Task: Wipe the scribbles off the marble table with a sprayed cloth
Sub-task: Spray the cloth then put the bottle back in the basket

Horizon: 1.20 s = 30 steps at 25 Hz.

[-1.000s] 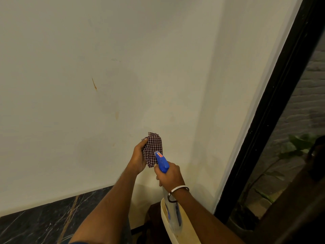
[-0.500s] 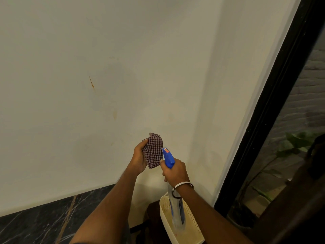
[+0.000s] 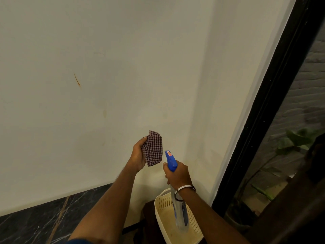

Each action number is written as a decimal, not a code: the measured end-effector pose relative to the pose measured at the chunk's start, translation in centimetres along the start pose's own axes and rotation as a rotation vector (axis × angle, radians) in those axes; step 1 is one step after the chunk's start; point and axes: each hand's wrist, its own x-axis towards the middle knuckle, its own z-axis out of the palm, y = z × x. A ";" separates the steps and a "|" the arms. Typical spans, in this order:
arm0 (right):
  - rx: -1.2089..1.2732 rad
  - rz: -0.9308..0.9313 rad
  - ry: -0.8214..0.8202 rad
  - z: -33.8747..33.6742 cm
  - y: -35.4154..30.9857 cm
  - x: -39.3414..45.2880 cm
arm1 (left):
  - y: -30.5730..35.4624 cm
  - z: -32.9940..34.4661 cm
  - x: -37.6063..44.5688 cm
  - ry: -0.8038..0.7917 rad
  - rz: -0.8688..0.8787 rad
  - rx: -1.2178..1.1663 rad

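My left grip (image 3: 139, 156) pinches the folded checked cloth (image 3: 154, 148), thumb on top, holding it upright in front of the cream wall (image 3: 105, 67). My right grip (image 3: 177, 174) is curled round the neck of the spray bottle (image 3: 171, 161), its blue nozzle just beside the cloth's lower edge and pointing at it. Below my right wrist hangs the bottle's clear body over a perforated cream basket (image 3: 162, 205). The dark marble desk (image 3: 26, 226) lies well below and left of my left grip.
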 end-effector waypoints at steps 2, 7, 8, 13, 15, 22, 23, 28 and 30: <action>-0.022 0.022 -0.025 -0.4 1.3 0.5 | -0.3 0.9 0.7 0.003 -0.001 -0.013; -0.035 0.061 -0.050 -2.1 4.6 2.5 | -1.9 3.6 2.8 -0.004 -0.018 0.001; -0.021 0.051 -0.056 -2.4 5.1 3.0 | -2.3 4.0 3.3 -0.004 -0.023 0.008; 0.023 0.025 -0.101 -2.9 7.6 4.6 | -4.7 5.4 5.3 0.001 -0.080 0.086; 0.038 0.017 -0.105 -3.1 8.9 5.1 | -6.3 5.6 6.3 -0.005 -0.088 0.124; 0.051 0.072 -0.196 -3.3 12.7 6.3 | -12.0 5.0 8.9 0.104 -0.107 0.338; 0.045 0.093 -0.219 -3.4 13.3 6.5 | -12.9 4.7 9.2 0.129 -0.109 0.385; 0.079 0.185 -0.258 -2.9 16.5 6.9 | -16.7 3.5 9.0 0.154 -0.073 0.663; 0.112 0.214 -0.243 -2.3 18.2 6.6 | -18.4 3.0 8.5 0.154 -0.071 0.744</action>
